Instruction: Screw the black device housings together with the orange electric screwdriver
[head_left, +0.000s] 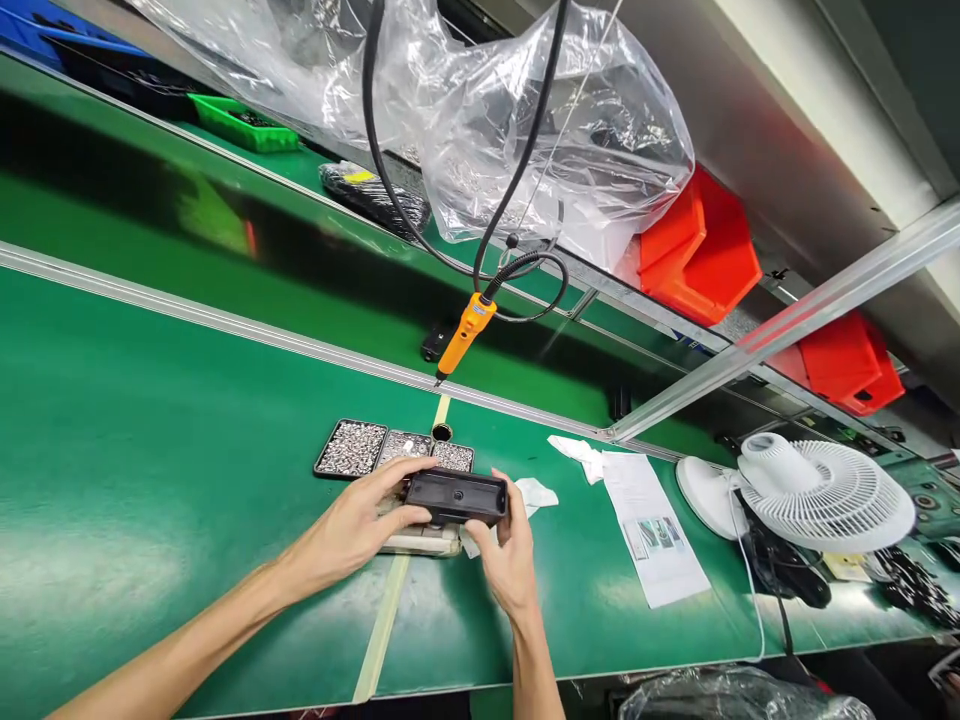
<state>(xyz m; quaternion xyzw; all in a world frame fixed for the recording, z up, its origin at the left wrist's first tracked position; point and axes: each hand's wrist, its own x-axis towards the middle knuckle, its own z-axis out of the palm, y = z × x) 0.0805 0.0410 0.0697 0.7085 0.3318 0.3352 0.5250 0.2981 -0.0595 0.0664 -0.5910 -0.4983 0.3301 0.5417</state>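
Between both hands is a black rectangular plastic housing (pixel 457 495), its hollow side facing me. My left hand (pixel 379 505) grips its left end with thumb and fingers. At the other end, my right hand (pixel 508 540) pinches it between thumb and fingers. Just beneath the housing, partly hidden, lies a pale block-like fixture (pixel 424 541) on the green table. Behind the hands sit small black trays of metal screws (pixel 351 447). An orange electric screwdriver (pixel 466 335) hangs above them, tip downward, on a black cable.
A printed sheet (pixel 652 530) and white tissue (pixel 577 455) lie to the right, before a white fan (pixel 825 495). Red bins (pixel 701 250) and clear plastic bags (pixel 555 130) occupy the shelf above. A green tray (pixel 244 125) is at upper left. Yellow tape (pixel 384 625) crosses the table.
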